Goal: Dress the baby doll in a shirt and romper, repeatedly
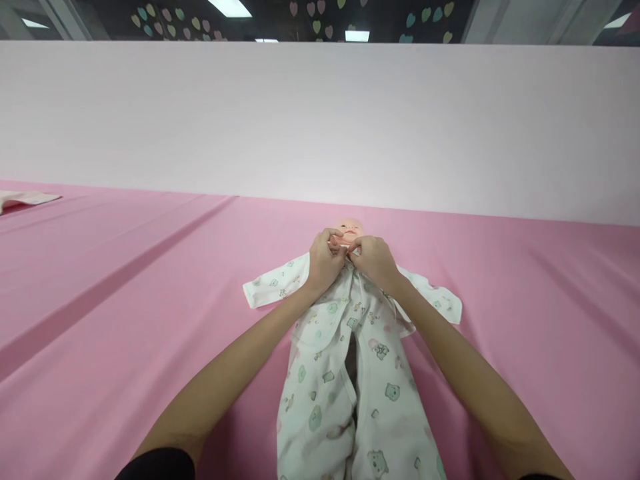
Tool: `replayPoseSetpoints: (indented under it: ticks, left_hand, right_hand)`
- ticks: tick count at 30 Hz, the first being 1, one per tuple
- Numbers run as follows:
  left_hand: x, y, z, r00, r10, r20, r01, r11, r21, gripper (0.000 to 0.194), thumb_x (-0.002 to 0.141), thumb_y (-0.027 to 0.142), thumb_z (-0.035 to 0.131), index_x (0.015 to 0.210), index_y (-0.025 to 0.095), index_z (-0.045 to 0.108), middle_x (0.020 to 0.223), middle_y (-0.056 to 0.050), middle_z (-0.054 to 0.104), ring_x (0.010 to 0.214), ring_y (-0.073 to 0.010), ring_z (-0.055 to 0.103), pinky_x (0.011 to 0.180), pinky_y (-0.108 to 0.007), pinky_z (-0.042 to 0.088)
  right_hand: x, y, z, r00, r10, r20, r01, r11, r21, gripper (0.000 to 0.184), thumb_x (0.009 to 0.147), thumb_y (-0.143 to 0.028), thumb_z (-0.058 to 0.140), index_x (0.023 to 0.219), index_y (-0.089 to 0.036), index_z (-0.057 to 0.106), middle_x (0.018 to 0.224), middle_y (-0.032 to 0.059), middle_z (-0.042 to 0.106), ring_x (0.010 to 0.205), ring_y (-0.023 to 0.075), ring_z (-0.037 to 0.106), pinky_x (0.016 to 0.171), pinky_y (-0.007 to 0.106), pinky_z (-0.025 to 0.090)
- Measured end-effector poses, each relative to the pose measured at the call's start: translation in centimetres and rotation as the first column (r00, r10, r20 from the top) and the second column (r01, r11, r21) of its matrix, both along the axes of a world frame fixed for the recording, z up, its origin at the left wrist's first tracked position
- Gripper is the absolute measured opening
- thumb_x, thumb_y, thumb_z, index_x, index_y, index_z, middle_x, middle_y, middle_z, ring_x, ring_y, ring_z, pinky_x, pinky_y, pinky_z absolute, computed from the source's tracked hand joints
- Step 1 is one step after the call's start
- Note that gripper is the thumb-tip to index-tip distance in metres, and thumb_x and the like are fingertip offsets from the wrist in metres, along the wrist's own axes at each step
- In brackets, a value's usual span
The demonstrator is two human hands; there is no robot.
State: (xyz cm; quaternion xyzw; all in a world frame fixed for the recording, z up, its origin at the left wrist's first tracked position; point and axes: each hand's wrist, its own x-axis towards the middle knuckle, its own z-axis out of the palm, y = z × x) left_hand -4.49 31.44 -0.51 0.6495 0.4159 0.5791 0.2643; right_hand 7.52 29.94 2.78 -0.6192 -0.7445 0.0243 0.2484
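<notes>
A baby doll (351, 227) lies on its back, with its head at the far end. It wears a white top (280, 283) printed with small animals, whose sleeves spread out to both sides. White printed pants (395, 400) stretch toward me, with a dark gap between the legs. At the neckline, just below the doll's chin, my left hand (326, 259) is closed in a pinch on the collar. Close beside it, my right hand (373, 259) pinches the other side of the collar. My fingers hide the exact spot where the cloth is held.
A pink sheet (150, 267) with long creases covers the surface. Behind it rises a plain white panel (320, 120). At the far left edge lies a folded pale cloth (25, 199). Paper hearts (170, 20) decorate a dark window beyond the panel.
</notes>
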Motion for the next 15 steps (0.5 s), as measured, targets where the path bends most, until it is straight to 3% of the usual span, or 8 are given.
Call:
replayPoseSetpoints:
  ticks: [6, 9, 13, 15]
  left_hand:
    - [-0.1, 0.2, -0.2, 0.998, 0.056, -0.031, -0.055, 0.998, 0.039, 0.028, 0.065, 0.004, 0.053, 0.088, 0.019, 0.053, 0.077, 0.002, 0.043, 0.062, -0.0088, 0.048, 0.059, -0.021, 0.043]
    - [-0.2, 0.2, -0.1, 0.998, 0.060, -0.033, -0.059, 0.998, 0.025, 0.028, 0.065, 0.004, 0.052, 0.088, 0.019, 0.054, 0.072, 0.003, 0.040, 0.060, -0.0090, 0.045, 0.057, -0.020, 0.041]
    - [-0.2, 0.2, 0.1, 0.990, 0.075, -0.120, -0.070, 0.996, 0.047, 0.028, 0.067, 0.003, 0.050, 0.088, 0.020, 0.055, 0.066, 0.004, 0.039, 0.059, -0.0108, 0.043, 0.059, -0.022, 0.040]
    - [-0.3, 0.2, 0.3, 0.969, 0.073, -0.235, -0.053, 0.994, 0.091, 0.027, 0.069, 0.004, 0.049, 0.090, 0.020, 0.055, 0.067, 0.002, 0.043, 0.062, -0.0127, 0.046, 0.062, -0.024, 0.040]
  right_hand:
    - [0.1, 0.0, 0.0, 1.000, 0.015, -0.025, -0.015, 1.000, 0.020, 0.018, 0.074, -0.019, 0.050, 0.073, -0.015, 0.067, 0.069, 0.0059, 0.063, 0.068, 0.0166, 0.053, 0.062, 0.026, 0.033]
    - [0.6, 0.5, -0.1, 0.980, 0.053, -0.193, -0.064, 0.997, -0.051, 0.014, 0.071, -0.020, 0.052, 0.068, -0.015, 0.064, 0.060, 0.0020, 0.057, 0.061, 0.0140, 0.050, 0.059, 0.025, 0.033]
    - [1.6, 1.8, -1.0, 0.776, -0.016, -0.630, -0.229, 0.924, -0.306, 0.014, 0.067, -0.025, 0.056, 0.072, -0.013, 0.062, 0.061, -0.0003, 0.056, 0.059, 0.0121, 0.050, 0.056, 0.023, 0.036]
    - [1.9, 2.2, -1.1, 0.731, -0.033, -0.682, -0.239, 0.923, -0.301, 0.017, 0.067, -0.026, 0.055, 0.076, -0.013, 0.062, 0.064, -0.0001, 0.058, 0.061, 0.0121, 0.051, 0.058, 0.023, 0.038]
